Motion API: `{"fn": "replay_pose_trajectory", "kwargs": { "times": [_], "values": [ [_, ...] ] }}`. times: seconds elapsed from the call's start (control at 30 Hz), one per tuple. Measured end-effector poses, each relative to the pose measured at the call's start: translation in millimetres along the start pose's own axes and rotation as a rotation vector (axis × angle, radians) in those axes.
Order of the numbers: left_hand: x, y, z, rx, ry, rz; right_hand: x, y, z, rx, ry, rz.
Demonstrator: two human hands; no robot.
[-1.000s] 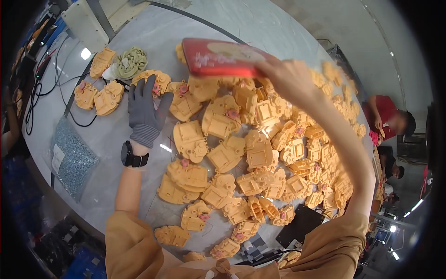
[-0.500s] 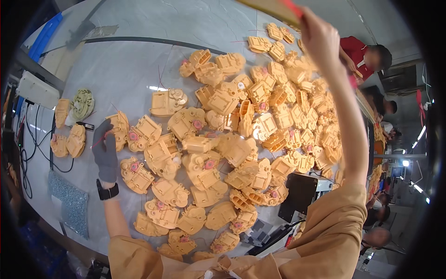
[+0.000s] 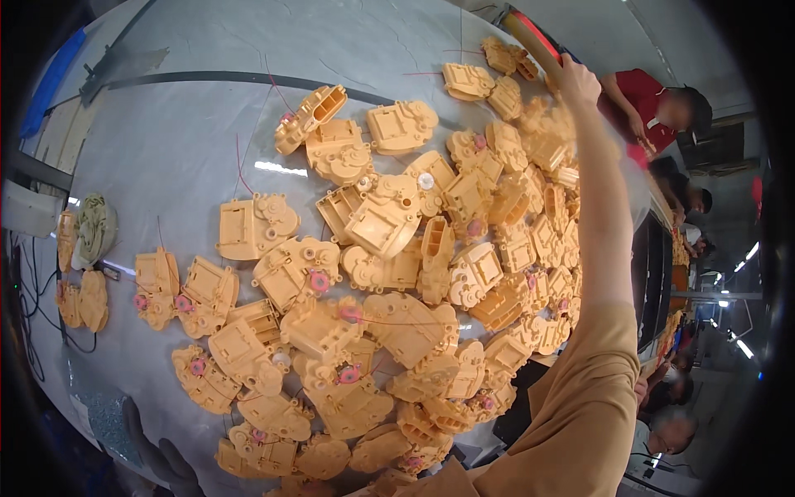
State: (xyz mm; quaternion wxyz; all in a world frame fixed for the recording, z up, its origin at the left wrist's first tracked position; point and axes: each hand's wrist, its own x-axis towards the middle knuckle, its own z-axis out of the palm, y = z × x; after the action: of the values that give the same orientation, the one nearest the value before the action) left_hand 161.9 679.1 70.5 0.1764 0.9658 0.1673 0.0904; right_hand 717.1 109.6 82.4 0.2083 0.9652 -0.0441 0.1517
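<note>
My right hand (image 3: pixel 577 84) reaches to the far right of the table, its fingers closed on the end of a long tan tray-like thing (image 3: pixel 537 48) with a red edge. My left hand (image 3: pixel 157 451), in a dark grey glove, is low at the left edge; its fingers are stretched out and apart, holding nothing visible. It is beside a clear bag of small bluish pieces (image 3: pixel 108 418), which it partly covers. Many tan plastic gear housings (image 3: pixel 385 215) lie in a loose heap between my arms. Several carry pink round parts (image 3: pixel 320 282) and thin red wires.
A pale green coil (image 3: pixel 95 232) and a few housings (image 3: pixel 93 300) lie at the left, by black cables (image 3: pixel 33 331). A dark strip (image 3: pixel 248 79) crosses the grey table (image 3: pixel 182 157). A person in a red shirt (image 3: pixel 642 99) works at the far right, others beyond.
My left hand has left a housing at the left and come down toward the lower edge. The tray-like thing in my right hand has tilted and shifted right. The view has shifted too.
</note>
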Motion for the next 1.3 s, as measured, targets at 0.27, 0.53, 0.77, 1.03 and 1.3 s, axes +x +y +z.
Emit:
{"fn": "replay_pose_trajectory", "kwargs": {
  "times": [0.27,0.53,0.77,1.03,1.3],
  "values": [
    [0,18,-13,0.072,-0.054,0.021,-22,7,-11,0.115,0.009,-0.404],
    [-17,19,-21,-0.012,0.044,0.071,-109,-33,-122,0.213,-0.051,-0.648],
    [-28,34,-27,-0.021,0.056,0.123,-134,-53,-147,0.209,-0.068,-0.680],
    [-9,78,-20,-0.115,0.061,0.268,-122,-37,-118,0.270,0.168,-0.442],
    [78,168,24,-0.313,0.044,0.515,-142,24,-159,0.478,0.578,0.104]
  ]
}}
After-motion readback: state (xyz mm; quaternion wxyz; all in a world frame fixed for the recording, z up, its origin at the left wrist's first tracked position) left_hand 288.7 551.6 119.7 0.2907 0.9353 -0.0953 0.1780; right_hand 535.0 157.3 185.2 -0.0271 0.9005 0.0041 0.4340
